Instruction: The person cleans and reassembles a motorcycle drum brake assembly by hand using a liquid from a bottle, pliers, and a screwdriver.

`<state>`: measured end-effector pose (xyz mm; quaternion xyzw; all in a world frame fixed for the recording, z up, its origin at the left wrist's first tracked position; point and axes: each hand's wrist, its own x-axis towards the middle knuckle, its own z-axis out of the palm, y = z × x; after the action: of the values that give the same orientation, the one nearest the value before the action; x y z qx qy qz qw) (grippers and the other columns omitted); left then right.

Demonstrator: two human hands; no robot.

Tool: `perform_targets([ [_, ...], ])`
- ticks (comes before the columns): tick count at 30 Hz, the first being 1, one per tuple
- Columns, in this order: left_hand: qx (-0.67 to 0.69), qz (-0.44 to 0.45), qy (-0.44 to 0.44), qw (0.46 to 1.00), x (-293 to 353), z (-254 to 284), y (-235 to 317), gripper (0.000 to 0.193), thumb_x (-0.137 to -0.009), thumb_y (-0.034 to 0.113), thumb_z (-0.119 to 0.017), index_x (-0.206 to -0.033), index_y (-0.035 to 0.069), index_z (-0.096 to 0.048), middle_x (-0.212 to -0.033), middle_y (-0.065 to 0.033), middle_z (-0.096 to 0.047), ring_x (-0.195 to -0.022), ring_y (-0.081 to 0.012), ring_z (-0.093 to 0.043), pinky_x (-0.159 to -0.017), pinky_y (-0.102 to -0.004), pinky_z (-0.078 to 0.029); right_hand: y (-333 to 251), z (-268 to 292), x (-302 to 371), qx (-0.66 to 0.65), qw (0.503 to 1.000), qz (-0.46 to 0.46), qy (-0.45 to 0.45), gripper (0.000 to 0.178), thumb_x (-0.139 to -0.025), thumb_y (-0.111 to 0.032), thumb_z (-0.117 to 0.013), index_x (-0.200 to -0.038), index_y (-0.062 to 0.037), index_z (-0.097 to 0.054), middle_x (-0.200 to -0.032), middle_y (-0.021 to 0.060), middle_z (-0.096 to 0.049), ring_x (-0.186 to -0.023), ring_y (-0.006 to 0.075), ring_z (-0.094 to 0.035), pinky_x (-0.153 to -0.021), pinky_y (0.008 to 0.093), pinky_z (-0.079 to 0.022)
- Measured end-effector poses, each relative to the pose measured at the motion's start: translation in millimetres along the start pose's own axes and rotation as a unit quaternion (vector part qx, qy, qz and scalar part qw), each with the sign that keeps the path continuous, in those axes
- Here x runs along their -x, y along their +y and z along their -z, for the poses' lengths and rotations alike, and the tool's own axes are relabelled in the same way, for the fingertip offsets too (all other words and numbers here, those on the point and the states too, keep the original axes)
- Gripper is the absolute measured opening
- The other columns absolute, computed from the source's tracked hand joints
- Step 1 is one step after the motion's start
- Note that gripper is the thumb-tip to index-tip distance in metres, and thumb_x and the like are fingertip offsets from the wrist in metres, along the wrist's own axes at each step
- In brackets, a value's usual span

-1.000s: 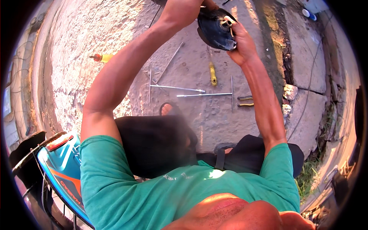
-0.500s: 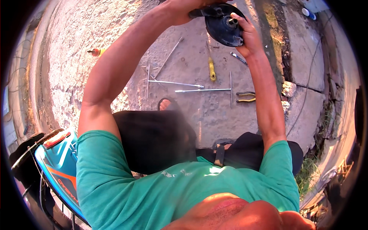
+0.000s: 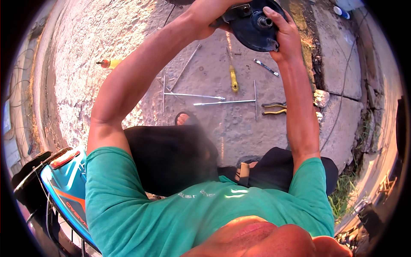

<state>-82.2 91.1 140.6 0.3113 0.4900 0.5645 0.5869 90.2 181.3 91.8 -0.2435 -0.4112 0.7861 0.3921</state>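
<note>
At the top edge I hold up a round black brake plate (image 3: 250,34) with a short metal hub in its middle and a bracket on its left side. My right hand (image 3: 287,38) is closed on its right rim, the thumb lying beside the hub. My left hand (image 3: 209,15) grips the bracket side; its fingers are partly cut off by the picture's edge. Below, a yellow-handled screwdriver (image 3: 233,79), a T-handle wrench (image 3: 227,103), a second T-handle wrench (image 3: 192,95) and pliers (image 3: 274,108) with yellow-black handles lie on the ground.
A metal rod (image 3: 186,66) and a small dark tool (image 3: 266,67) lie there too. Beside my left forearm is a yellow bottle (image 3: 112,64) with a red tip. A blue-orange vehicle panel (image 3: 64,188) stands at lower left. Broken concrete (image 3: 322,98) edges the right side.
The brake plate has shifted slightly right and up in the picture, with both hands on it. More of the small dark tool shows beside my right forearm.
</note>
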Motion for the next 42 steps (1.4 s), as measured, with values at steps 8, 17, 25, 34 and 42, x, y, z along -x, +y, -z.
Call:
perform_targets([
  [8,-0.031,-0.112,0.028,0.993,-0.3,-13.4,-11.6,0.037,-0.102,0.028,-0.067,-0.126,0.000,-0.062,-0.113,-0.0075,-0.068,-0.102,-0.0143,-0.065,-0.089,-0.0280,-0.054,7.6,-13.6,-1.9,-0.017,0.997,0.071,0.013,0.044,-0.091,-0.010,-0.075,-0.131,0.0018,-0.062,-0.117,0.0123,-0.072,-0.101,0.0207,-0.072,-0.089,0.0342,-0.060],
  [17,-0.241,-0.195,0.055,0.949,8.5,-18.9,-15.7,0.060,-0.094,0.027,-0.078,-0.140,-0.001,-0.051,-0.131,-0.0135,-0.062,-0.119,-0.0199,-0.060,-0.102,-0.0355,-0.050,5.7,-12.1,-2.3,-0.010,0.994,0.084,0.074,0.041,-0.092,-0.009,-0.074,-0.130,0.0006,-0.064,-0.117,0.0120,-0.072,-0.100,0.0206,-0.072,-0.089,0.0352,-0.061],
  [25,-0.598,-0.248,0.141,0.749,10.7,1.3,-9.2,0.070,-0.078,0.041,-0.090,-0.127,-0.002,-0.063,-0.101,-0.0190,-0.073,-0.090,-0.0295,-0.074,-0.081,-0.0388,-0.059,7.5,4.9,-10.6,0.055,0.998,0.017,0.013,0.039,-0.092,-0.006,-0.073,-0.129,0.0016,-0.063,-0.116,0.0136,-0.072,-0.099,0.0225,-0.073,-0.089,0.0362,-0.061],
  [34,-0.409,-0.047,0.022,0.911,-10.8,34.5,2.1,0.054,-0.100,0.051,-0.067,-0.123,0.003,-0.071,-0.101,-0.0084,-0.075,-0.089,-0.0169,-0.071,-0.069,-0.0348,-0.058,44.8,47.9,-17.0,0.005,0.999,-0.049,0.006,0.041,-0.095,-0.013,-0.077,-0.131,-0.0029,-0.062,-0.114,0.0096,-0.074,-0.095,0.0183,-0.075,-0.084,0.0363,-0.065],
  [42,-0.058,0.080,0.116,0.988,-6.7,-6.2,-7.6,0.045,-0.105,0.048,-0.060,-0.123,0.008,-0.070,-0.102,-0.0037,-0.072,-0.089,-0.0160,-0.070,-0.074,-0.0341,-0.061,20.2,4.8,-7.6,0.021,0.998,0.034,0.037,0.044,-0.089,-0.003,-0.073,-0.131,-0.0001,-0.062,-0.116,0.0129,-0.071,-0.100,0.0221,-0.071,-0.090,0.0352,-0.061],
])
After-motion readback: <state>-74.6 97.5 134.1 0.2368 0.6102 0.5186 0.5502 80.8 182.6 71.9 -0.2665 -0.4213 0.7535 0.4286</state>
